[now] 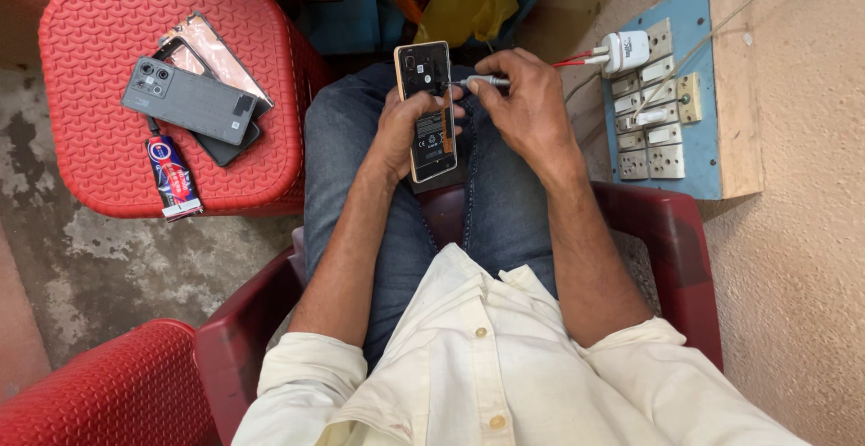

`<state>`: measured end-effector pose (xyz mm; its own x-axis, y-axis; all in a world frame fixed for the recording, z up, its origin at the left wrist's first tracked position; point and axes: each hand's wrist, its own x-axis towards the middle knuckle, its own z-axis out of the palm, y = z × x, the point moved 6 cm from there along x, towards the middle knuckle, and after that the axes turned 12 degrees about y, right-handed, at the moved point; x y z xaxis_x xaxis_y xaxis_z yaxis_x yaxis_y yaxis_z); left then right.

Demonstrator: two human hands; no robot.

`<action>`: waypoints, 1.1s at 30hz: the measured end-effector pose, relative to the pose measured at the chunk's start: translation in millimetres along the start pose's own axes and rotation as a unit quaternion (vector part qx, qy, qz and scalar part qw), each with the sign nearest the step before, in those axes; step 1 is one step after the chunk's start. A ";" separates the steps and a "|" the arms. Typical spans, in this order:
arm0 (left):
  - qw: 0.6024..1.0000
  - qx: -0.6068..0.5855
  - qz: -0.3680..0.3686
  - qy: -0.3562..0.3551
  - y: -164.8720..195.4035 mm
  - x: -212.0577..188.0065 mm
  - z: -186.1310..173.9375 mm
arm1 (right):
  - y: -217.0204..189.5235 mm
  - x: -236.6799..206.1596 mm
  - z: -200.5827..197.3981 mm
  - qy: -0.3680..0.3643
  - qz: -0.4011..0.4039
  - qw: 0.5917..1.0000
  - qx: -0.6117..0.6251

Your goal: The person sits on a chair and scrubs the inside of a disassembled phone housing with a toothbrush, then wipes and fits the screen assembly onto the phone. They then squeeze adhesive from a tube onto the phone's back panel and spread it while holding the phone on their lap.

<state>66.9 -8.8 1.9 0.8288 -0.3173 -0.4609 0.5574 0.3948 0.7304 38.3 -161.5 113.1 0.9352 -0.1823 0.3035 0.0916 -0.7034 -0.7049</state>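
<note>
A person is sitting in a dark red plastic chair [671,257], and I am taking this chair as my landmark. Just left of the chair, a red plastic stool [99,153] is standing on the floor. To the right of the chair, a blue switchboard [694,104] is hanging on the wall, with a white charger [625,50] plugged in it. Above the chair seat, over the person's lap, the left hand [396,131] is wrapping its fingers around an opened phone [431,131], back side up, with inner parts showing. The right hand [523,104] is pinching a thin metal tool [482,80] between thumb and fingers, the tip touching the upper part of the phone. On the stool, a grey back cover [189,101] is lying over other phone parts, and a small glue tube [171,176] is lying nearer to the stool edge.
</note>
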 end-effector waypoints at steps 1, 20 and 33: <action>1.000 0.000 0.001 0.000 0.1 0.0 -0.3 | -0.3 -0.2 0.4 -0.001 -0.003 1.000 -0.005; 1.000 -0.001 0.007 -0.007 0.6 0.7 0.3 | 3.5 -0.8 1.2 -0.004 0.007 1.000 -0.015; 1.000 0.000 0.002 -0.004 -0.7 1.4 -0.4 | 6.2 0.2 1.8 -0.008 0.041 0.999 -0.013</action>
<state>67.7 -9.1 0.5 0.8303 -0.3231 -0.4542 0.5545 0.3965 0.7317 39.6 -164.6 107.6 0.9449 -0.2291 0.2338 0.0049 -0.7041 -0.7101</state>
